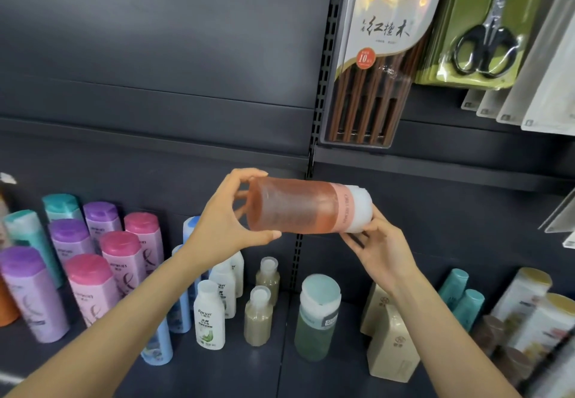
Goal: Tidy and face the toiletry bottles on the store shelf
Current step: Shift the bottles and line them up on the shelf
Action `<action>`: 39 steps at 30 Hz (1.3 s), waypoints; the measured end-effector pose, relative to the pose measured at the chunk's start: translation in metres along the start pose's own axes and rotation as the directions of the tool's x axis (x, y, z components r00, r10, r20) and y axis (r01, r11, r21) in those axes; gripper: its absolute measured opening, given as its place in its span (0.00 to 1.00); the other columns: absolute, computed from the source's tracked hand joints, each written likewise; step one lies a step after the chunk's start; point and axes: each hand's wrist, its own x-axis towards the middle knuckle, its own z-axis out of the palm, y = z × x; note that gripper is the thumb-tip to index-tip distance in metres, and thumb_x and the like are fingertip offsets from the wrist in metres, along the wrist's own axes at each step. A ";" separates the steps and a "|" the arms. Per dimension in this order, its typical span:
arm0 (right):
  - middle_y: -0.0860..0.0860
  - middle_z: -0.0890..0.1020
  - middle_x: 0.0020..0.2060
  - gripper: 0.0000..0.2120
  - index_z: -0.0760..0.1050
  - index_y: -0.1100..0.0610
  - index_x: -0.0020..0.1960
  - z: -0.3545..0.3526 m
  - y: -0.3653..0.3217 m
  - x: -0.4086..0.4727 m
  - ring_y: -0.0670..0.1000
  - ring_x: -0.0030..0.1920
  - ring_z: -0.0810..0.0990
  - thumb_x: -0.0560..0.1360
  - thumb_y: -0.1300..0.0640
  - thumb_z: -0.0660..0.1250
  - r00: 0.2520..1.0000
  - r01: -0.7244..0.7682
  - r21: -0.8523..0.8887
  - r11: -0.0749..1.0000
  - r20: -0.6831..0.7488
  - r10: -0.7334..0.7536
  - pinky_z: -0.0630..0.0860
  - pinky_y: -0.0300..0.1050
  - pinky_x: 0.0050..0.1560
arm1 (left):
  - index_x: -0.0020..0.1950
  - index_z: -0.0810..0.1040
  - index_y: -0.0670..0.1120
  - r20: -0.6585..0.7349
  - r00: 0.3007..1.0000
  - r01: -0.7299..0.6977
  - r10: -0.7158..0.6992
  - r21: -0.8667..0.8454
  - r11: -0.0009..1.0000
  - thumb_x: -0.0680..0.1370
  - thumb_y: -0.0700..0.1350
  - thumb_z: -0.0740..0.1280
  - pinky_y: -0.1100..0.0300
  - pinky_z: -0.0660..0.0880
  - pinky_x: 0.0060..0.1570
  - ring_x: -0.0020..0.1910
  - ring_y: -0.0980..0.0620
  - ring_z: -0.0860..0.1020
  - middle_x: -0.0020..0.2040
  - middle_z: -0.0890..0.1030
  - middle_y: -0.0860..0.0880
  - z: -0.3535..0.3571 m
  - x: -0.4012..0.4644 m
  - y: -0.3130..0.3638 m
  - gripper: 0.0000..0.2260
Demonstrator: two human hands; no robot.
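I hold a clear bottle of orange-pink liquid (298, 206) on its side in the air above the dark shelf (255, 372). Its white cap points right. My left hand (230, 214) grips the bottle's base end. My right hand (378, 245) cups the cap end from below. Below stand a green bottle with a pale blue cap (315, 319), two small beige bottles (259, 316), white bottles (210, 316) and blue bottles (158, 344). Rows of pink, purple and teal bottles (93, 254) fill the left.
Beige cartons (390, 344) stand right of the green bottle, with teal tubes (460, 295) and gold-capped bottles (535, 307) further right. A chopstick pack (379, 55) and packaged scissors (485, 45) hang above. A slotted upright (320, 92) divides the shelf bays.
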 end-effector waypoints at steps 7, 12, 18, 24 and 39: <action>0.47 0.81 0.50 0.18 0.75 0.49 0.61 0.000 -0.006 -0.001 0.48 0.51 0.77 0.72 0.49 0.68 1.000 0.012 -0.192 0.981 -0.011 -0.014 0.72 0.43 0.51 | 0.55 0.74 0.57 -0.101 0.941 0.274 -0.323 -0.332 0.903 0.57 0.49 0.77 0.58 0.79 0.45 0.45 0.53 0.82 0.50 0.81 0.51 0.003 0.003 -0.006 0.28; 0.52 0.80 0.58 0.23 0.69 0.52 0.68 0.014 -0.018 0.004 0.49 0.55 0.80 0.74 0.56 0.66 0.982 0.118 -0.154 0.981 0.164 -0.092 0.76 0.44 0.53 | 0.55 0.77 0.47 0.095 0.812 0.533 -0.575 -0.519 0.668 0.71 0.49 0.71 0.55 0.81 0.43 0.48 0.49 0.82 0.54 0.80 0.45 0.003 0.005 -0.003 0.15; 0.53 0.82 0.55 0.15 0.77 0.50 0.61 0.021 -0.022 0.005 0.51 0.48 0.83 0.74 0.54 0.68 0.998 -0.022 -0.234 0.972 -0.064 0.008 0.80 0.51 0.44 | 0.61 0.76 0.48 0.285 0.565 0.800 -0.774 -0.419 0.430 0.70 0.57 0.71 0.51 0.80 0.42 0.48 0.45 0.80 0.56 0.76 0.44 -0.001 0.009 -0.008 0.23; 0.54 0.84 0.51 0.18 0.79 0.54 0.57 0.023 -0.025 0.008 0.55 0.52 0.83 0.70 0.47 0.70 0.992 -0.113 -0.286 0.951 -0.085 0.093 0.80 0.60 0.50 | 0.63 0.75 0.48 0.309 0.601 0.776 -0.737 -0.448 0.445 0.68 0.58 0.73 0.56 0.79 0.38 0.42 0.47 0.79 0.55 0.75 0.45 -0.004 0.004 -0.019 0.27; 0.55 0.85 0.48 0.16 0.80 0.61 0.53 0.017 -0.024 0.005 0.53 0.50 0.83 0.73 0.49 0.66 0.999 0.026 -0.418 0.908 -0.010 -0.034 0.80 0.45 0.51 | 0.63 0.75 0.45 0.340 0.564 0.822 -0.753 -0.317 0.473 0.66 0.68 0.65 0.61 0.78 0.31 0.37 0.43 0.83 0.55 0.79 0.41 -0.006 0.000 -0.022 0.34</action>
